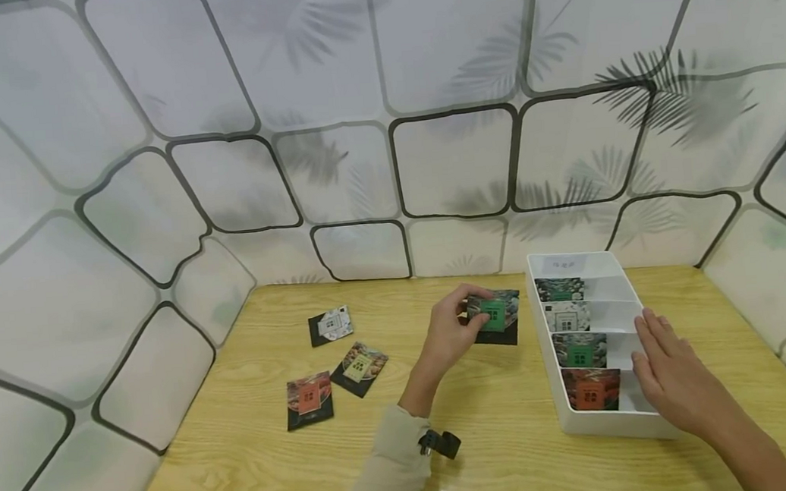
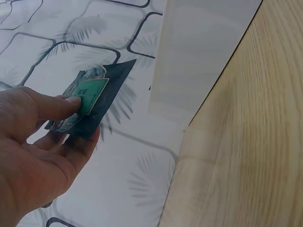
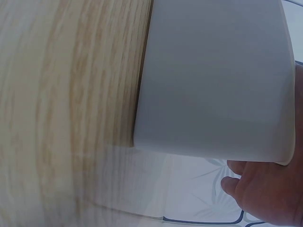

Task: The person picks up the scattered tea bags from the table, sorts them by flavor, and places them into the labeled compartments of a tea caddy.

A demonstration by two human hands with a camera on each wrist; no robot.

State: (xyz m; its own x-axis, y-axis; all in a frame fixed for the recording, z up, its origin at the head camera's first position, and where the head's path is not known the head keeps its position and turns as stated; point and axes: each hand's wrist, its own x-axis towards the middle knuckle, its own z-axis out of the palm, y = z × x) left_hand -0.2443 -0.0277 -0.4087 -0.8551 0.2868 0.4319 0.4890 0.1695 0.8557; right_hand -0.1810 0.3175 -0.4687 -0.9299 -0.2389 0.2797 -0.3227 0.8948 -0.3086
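Note:
My left hand (image 1: 449, 334) pinches a dark flat sachet with a green label (image 1: 504, 320) between thumb and fingers, raised over the table left of a white box. In the left wrist view the thumb lies on the face of this sachet (image 2: 97, 101), fingers behind. The white divided box (image 1: 621, 425) has a sachet standing in each of its compartments: a red one (image 1: 593, 391) at the front, then a green one (image 1: 581, 351), a white one (image 1: 567, 317) and another green one (image 1: 560, 289) at the back. My right hand (image 1: 679, 374) rests on the box's right rim, fingers straight.
On the wooden table (image 1: 244, 469), left of my left hand, lie three sachets: a white and black one (image 1: 331, 326), a yellow-labelled one (image 1: 359, 368) and a red one (image 1: 309, 400). A patterned curtain (image 1: 340, 173) borders the table's back and sides.

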